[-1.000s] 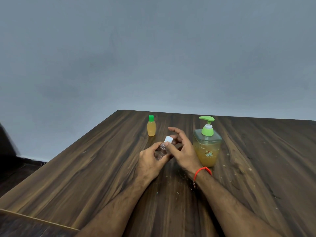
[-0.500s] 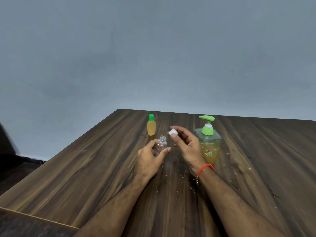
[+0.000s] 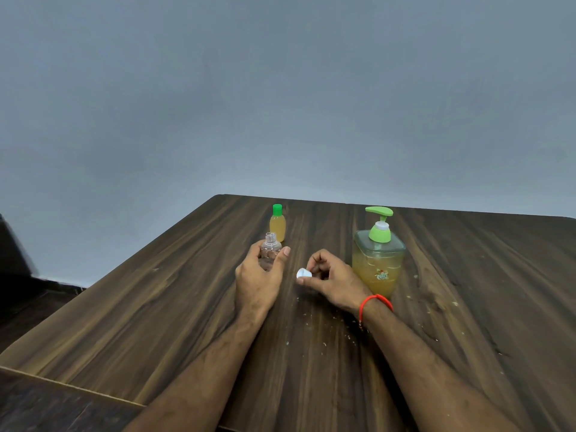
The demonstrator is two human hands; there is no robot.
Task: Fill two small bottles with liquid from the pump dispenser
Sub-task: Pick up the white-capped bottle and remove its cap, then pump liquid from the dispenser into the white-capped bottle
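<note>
My left hand [image 3: 260, 280] grips a small clear bottle [image 3: 270, 248], upright, empty and uncapped. Its white cap [image 3: 304, 273] is pinched between the fingertips of my right hand [image 3: 332, 280], low over the table and a little right of the bottle. Behind the clear bottle stands a second small bottle [image 3: 277, 224] with a green cap, holding amber liquid. The pump dispenser [image 3: 378, 255], a square clear jar of amber liquid with a green pump head, stands just right of my right hand.
Everything sits on a dark wooden table [image 3: 156, 307] with small crumbs scattered near my right wrist. A grey wall lies behind. The table's left edge runs diagonally, and its near left corner drops to a dark floor.
My right hand has taken the white cap off the clear bottle and lowered it towards the table. My left hand has moved the bottle left and set it upright.
</note>
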